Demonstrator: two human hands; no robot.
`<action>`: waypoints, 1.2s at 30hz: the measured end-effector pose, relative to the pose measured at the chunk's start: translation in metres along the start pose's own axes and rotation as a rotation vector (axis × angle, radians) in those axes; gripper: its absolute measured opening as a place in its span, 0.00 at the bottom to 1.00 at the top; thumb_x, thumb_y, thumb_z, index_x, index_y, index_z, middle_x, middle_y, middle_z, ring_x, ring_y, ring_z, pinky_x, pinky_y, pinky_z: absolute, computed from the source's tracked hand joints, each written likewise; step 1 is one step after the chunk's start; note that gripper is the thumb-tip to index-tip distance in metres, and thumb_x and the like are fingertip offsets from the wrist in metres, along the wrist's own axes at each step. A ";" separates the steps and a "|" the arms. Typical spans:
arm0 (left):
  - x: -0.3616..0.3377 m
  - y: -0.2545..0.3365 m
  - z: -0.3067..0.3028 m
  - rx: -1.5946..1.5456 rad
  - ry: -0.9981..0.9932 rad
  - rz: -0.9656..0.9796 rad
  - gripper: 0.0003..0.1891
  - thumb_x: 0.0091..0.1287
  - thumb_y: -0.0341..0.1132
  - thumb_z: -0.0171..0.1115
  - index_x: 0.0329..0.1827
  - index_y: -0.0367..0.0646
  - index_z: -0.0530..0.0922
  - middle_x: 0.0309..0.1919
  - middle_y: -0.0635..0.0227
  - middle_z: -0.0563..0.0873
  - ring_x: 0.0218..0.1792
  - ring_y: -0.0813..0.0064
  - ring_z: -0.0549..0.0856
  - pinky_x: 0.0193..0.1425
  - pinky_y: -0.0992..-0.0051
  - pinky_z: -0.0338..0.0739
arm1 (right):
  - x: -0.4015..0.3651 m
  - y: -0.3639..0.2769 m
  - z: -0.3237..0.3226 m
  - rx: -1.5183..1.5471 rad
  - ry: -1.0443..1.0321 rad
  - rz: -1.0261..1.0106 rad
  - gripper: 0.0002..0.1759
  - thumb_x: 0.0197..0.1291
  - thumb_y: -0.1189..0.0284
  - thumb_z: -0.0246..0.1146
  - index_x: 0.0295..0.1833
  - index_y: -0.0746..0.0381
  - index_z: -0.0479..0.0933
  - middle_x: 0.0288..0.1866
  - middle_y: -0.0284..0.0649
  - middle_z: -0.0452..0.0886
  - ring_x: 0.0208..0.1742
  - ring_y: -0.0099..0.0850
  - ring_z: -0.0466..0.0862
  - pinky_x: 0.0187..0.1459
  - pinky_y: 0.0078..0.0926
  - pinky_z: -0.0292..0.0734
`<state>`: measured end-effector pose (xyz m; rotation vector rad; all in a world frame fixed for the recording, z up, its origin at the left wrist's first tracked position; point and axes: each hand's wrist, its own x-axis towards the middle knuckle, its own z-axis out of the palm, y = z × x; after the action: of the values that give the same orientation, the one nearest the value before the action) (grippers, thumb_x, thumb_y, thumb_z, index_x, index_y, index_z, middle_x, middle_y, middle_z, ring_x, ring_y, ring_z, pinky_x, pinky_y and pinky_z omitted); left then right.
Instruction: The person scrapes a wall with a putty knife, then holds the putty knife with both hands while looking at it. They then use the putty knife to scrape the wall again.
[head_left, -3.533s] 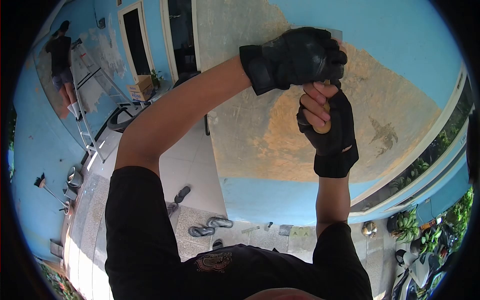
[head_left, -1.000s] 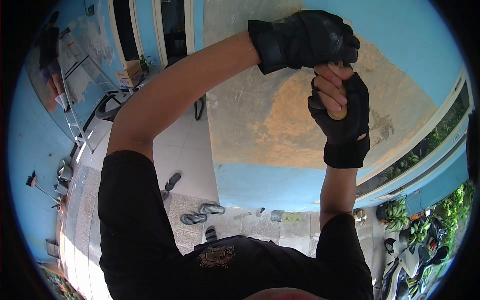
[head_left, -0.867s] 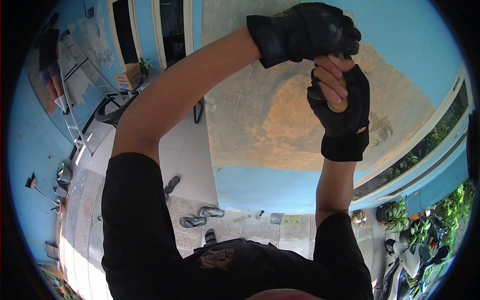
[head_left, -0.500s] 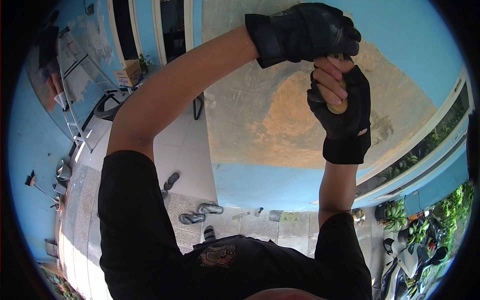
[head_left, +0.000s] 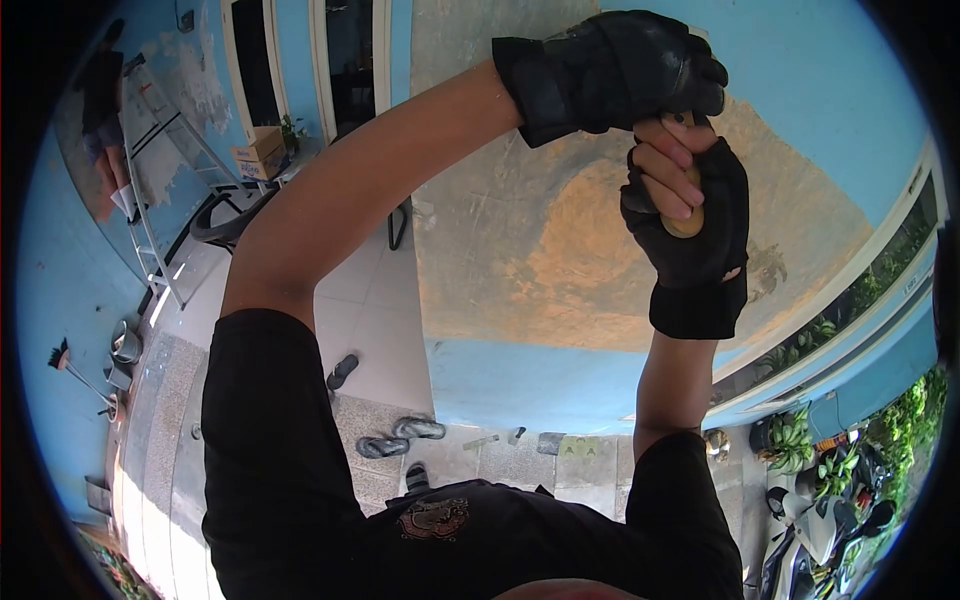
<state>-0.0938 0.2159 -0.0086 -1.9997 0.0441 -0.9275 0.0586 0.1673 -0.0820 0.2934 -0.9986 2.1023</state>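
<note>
Both my hands wear black fingerless gloves and are raised before a wall (head_left: 590, 240) with bare grey and orange patches amid blue paint. My right hand (head_left: 690, 195) is closed round a tan wooden handle (head_left: 686, 224), whose rounded end shows below the fingers. My left hand (head_left: 640, 75) lies just above, touching the top of the right hand, with fingers curled over the tool's upper part. What the left fingers hold is hidden, as is the tool's head.
At the left a person (head_left: 103, 110) stands on a ladder (head_left: 150, 190) by a wall. A cardboard box (head_left: 260, 155) rests near a chair. Sandals (head_left: 400, 437) lie on the floor. Plants (head_left: 790, 443) and a motorcycle (head_left: 820, 525) are at the lower right.
Both hands, still together, appear slightly lower and further right in the view. The wall and floor have also shifted a little downward.
</note>
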 end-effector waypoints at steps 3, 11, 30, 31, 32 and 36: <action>-0.003 0.006 0.003 -0.072 -0.076 0.006 0.05 0.57 0.33 0.65 0.29 0.45 0.78 0.30 0.62 0.82 0.36 0.63 0.84 0.46 0.66 0.81 | -0.006 0.004 -0.002 -0.035 0.046 -0.010 0.05 0.70 0.77 0.54 0.40 0.59 0.65 0.28 0.30 0.67 0.19 0.17 0.66 0.18 0.17 0.63; -0.004 -0.002 -0.002 -0.031 -0.054 0.031 0.04 0.56 0.32 0.66 0.29 0.45 0.78 0.30 0.62 0.81 0.35 0.62 0.84 0.44 0.66 0.81 | -0.004 0.006 -0.001 -0.035 0.030 0.015 0.06 0.70 0.77 0.54 0.38 0.58 0.64 0.28 0.30 0.67 0.19 0.17 0.66 0.18 0.17 0.64; -0.002 -0.013 -0.009 0.045 -0.045 0.069 0.05 0.56 0.33 0.65 0.28 0.45 0.77 0.29 0.62 0.80 0.36 0.61 0.83 0.43 0.66 0.80 | 0.009 0.010 0.005 0.022 0.027 -0.030 0.05 0.69 0.77 0.54 0.39 0.59 0.66 0.28 0.32 0.67 0.18 0.18 0.66 0.17 0.16 0.64; -0.002 -0.012 -0.008 0.041 -0.038 0.065 0.05 0.56 0.33 0.65 0.28 0.45 0.77 0.29 0.62 0.80 0.36 0.61 0.83 0.43 0.66 0.80 | 0.009 0.009 0.008 0.047 0.041 -0.042 0.05 0.69 0.77 0.54 0.39 0.58 0.66 0.29 0.31 0.67 0.18 0.18 0.65 0.17 0.16 0.64; -0.003 -0.012 -0.009 0.032 -0.052 0.076 0.05 0.56 0.33 0.65 0.28 0.45 0.77 0.29 0.63 0.80 0.36 0.61 0.83 0.43 0.66 0.80 | 0.007 0.008 0.006 0.046 0.043 -0.042 0.05 0.69 0.77 0.54 0.39 0.58 0.66 0.29 0.31 0.67 0.18 0.18 0.65 0.17 0.16 0.64; -0.002 -0.008 -0.005 -0.031 -0.090 0.006 0.07 0.54 0.34 0.66 0.28 0.45 0.76 0.31 0.61 0.80 0.37 0.60 0.83 0.43 0.66 0.80 | 0.010 0.006 0.003 -0.022 0.010 -0.029 0.06 0.69 0.78 0.54 0.38 0.58 0.65 0.29 0.31 0.67 0.18 0.18 0.66 0.17 0.17 0.64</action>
<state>-0.1010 0.2173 -0.0026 -2.0665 0.0144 -0.8371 0.0476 0.1677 -0.0782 0.2840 -1.0055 2.0631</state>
